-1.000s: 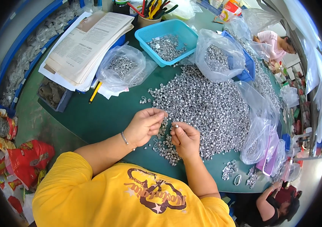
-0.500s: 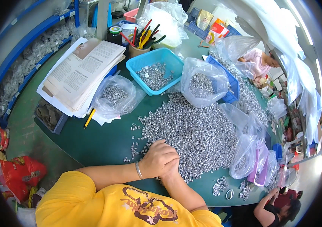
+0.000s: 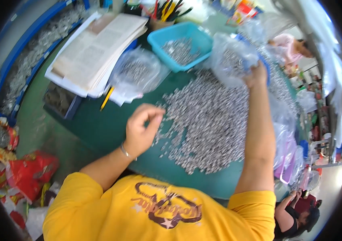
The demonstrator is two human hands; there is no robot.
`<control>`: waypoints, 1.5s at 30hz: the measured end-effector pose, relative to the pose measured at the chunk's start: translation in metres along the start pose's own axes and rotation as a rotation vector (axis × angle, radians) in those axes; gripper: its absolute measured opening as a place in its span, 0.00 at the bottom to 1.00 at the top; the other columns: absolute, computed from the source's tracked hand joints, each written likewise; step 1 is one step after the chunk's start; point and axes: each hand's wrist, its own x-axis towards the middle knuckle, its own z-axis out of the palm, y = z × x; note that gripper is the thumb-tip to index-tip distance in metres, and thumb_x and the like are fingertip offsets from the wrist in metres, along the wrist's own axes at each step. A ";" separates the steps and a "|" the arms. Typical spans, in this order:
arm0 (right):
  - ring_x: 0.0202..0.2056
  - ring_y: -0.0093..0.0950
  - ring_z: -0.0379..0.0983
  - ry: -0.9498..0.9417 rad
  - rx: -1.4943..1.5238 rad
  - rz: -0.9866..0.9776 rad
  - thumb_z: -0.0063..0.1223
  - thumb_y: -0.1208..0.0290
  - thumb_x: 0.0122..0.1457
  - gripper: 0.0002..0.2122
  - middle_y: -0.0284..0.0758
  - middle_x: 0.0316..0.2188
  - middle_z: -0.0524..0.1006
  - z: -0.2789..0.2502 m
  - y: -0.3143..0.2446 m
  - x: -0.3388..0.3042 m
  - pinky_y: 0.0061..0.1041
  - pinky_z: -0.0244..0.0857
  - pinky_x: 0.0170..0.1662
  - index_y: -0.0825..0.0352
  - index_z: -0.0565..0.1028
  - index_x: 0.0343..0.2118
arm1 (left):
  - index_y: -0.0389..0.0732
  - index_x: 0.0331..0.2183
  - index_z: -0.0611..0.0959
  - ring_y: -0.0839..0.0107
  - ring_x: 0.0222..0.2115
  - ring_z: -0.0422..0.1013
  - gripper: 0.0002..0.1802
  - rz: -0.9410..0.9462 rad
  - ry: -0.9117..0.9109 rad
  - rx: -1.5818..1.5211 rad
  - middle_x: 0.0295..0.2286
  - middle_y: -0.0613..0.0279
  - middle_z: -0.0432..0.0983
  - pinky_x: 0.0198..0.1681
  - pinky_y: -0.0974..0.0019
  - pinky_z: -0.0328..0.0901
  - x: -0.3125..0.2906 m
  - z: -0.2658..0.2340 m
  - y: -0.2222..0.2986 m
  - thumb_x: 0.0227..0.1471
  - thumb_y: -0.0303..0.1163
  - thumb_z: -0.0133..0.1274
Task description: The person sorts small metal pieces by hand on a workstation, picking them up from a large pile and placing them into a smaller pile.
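Parted from the clasp of half a second ago, the hands now stand well apart: the right hand [image 3: 256,75] is out at the clear bag [image 3: 228,60] beyond the pile, and the left hand [image 3: 140,130] is by the pile's left edge. The bag lies just left of the right grip, against the blue basket [image 3: 264,59]; the right hand is clearly the nearer one. Its forearm [image 3: 259,138] runs away from the body along the pile's right side. Its fingers are blurred, so how far they are open, and whether they hold anything, I cannot tell. The left grip is curled, thumb toward the fingers; whether a piece sits between them I cannot tell. Between the hands, the pile of silvery pieces [image 3: 215,116] spreads over the green surface [image 3: 215,184], single pieces too smeared to show their axes.
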 end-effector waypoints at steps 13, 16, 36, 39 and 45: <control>0.29 0.35 0.69 -0.832 -0.989 -0.656 0.56 0.80 0.45 0.04 0.36 0.25 0.73 -0.035 0.111 -0.290 0.29 0.62 0.35 0.68 0.76 0.26 | 0.36 0.28 0.79 0.61 0.27 0.69 0.08 0.032 -0.464 0.408 0.27 0.57 0.71 0.32 0.67 0.65 -0.021 -0.023 -0.018 0.39 0.18 0.55; 0.29 0.34 0.67 -0.767 -1.105 -0.732 0.56 0.78 0.44 0.04 0.34 0.23 0.71 -0.025 0.126 -0.299 0.30 0.60 0.34 0.66 0.76 0.25 | 0.36 0.26 0.78 0.57 0.31 0.68 0.07 0.052 -0.540 0.621 0.27 0.57 0.70 0.36 0.62 0.63 -0.025 -0.008 -0.022 0.38 0.20 0.56; 0.26 0.23 0.71 -0.756 -0.773 0.147 0.50 0.79 0.52 0.04 0.34 0.27 0.75 -0.049 0.114 -0.296 0.21 0.65 0.25 0.70 0.74 0.31 | 0.38 0.25 0.77 0.69 0.24 0.70 0.05 -0.063 -0.397 0.438 0.21 0.62 0.71 0.28 0.72 0.63 -0.028 -0.003 -0.013 0.40 0.18 0.54; 0.25 0.36 0.70 -0.866 -1.074 -0.520 0.54 0.77 0.47 0.03 0.39 0.22 0.70 -0.036 0.122 -0.304 0.31 0.66 0.27 0.66 0.75 0.27 | 0.33 0.30 0.76 0.77 0.24 0.69 0.04 -0.699 -0.318 -0.169 0.25 0.62 0.70 0.26 0.78 0.64 -0.020 -0.009 -0.005 0.48 0.19 0.47; 0.26 0.38 0.70 -0.814 -1.153 -0.636 0.53 0.80 0.44 0.03 0.39 0.23 0.69 -0.039 0.129 -0.302 0.32 0.66 0.29 0.66 0.72 0.24 | 0.36 0.25 0.78 0.79 0.20 0.66 0.04 -0.340 -0.597 0.187 0.22 0.68 0.67 0.23 0.77 0.61 -0.027 -0.005 -0.004 0.41 0.20 0.55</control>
